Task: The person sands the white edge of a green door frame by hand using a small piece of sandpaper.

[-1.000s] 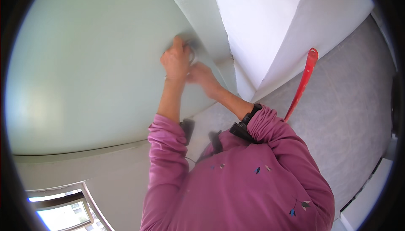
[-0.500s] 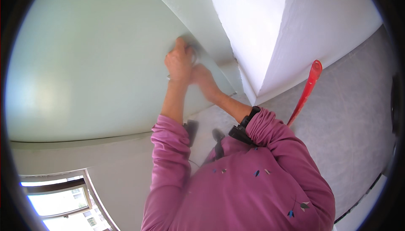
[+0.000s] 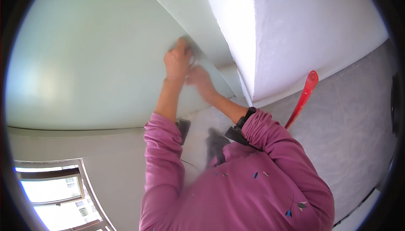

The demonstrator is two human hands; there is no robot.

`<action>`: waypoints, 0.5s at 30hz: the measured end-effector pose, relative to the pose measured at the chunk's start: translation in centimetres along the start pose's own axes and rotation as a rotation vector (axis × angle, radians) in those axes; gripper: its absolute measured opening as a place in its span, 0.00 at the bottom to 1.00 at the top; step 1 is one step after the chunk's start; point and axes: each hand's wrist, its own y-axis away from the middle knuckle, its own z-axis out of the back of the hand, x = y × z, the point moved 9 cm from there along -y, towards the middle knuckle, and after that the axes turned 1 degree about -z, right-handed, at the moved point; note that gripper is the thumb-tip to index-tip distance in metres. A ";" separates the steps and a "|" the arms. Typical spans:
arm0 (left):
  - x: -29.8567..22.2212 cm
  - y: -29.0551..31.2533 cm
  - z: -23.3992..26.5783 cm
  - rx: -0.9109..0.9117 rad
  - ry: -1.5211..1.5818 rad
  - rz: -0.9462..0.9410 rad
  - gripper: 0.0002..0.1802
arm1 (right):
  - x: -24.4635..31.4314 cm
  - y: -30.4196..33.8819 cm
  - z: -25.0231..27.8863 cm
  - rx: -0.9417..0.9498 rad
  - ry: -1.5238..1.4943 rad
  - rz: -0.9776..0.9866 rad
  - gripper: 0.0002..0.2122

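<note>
My left hand (image 3: 177, 60) is up against the pale green, smooth panel (image 3: 93, 58), near its right edge. Its fingers are curled closed, and a small pale, rounded thing shows beside them, too blurred to name. Just below and to the right is my right hand (image 3: 200, 81), close to the left one, its fingers smeared by motion. Whether it holds anything is hidden. Both forearms reach up from rolled-up pink sleeves, and a black band circles my right wrist.
A white wall corner (image 3: 254, 41) juts out right of the panel. A long red handle-like bar (image 3: 304, 96) stands at an angle over the grey floor (image 3: 337, 134). At the lower left is a window (image 3: 55, 188) with a tilted sash.
Both hands have shifted slightly left, still close together at the panel's edge. The view has turned a little, so the wall corner and red bar appear displaced.
</note>
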 end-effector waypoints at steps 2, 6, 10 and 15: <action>0.5 0.0 -0.2 -0.010 0.104 0.032 0.08 | 0.2 -0.1 0.0 0.002 0.106 0.017 0.04; 0.5 0.0 -0.2 -0.016 0.129 -0.016 0.08 | -0.8 -0.4 0.1 -0.003 0.014 -0.004 0.03; -0.3 -0.4 0.1 -0.010 -0.002 -0.024 0.07 | -0.1 -0.9 0.5 0.010 0.231 0.098 0.03; 0.1 -0.5 -0.1 0.042 0.110 -0.001 0.07 | -0.1 -0.5 0.6 -0.031 0.164 0.064 0.03</action>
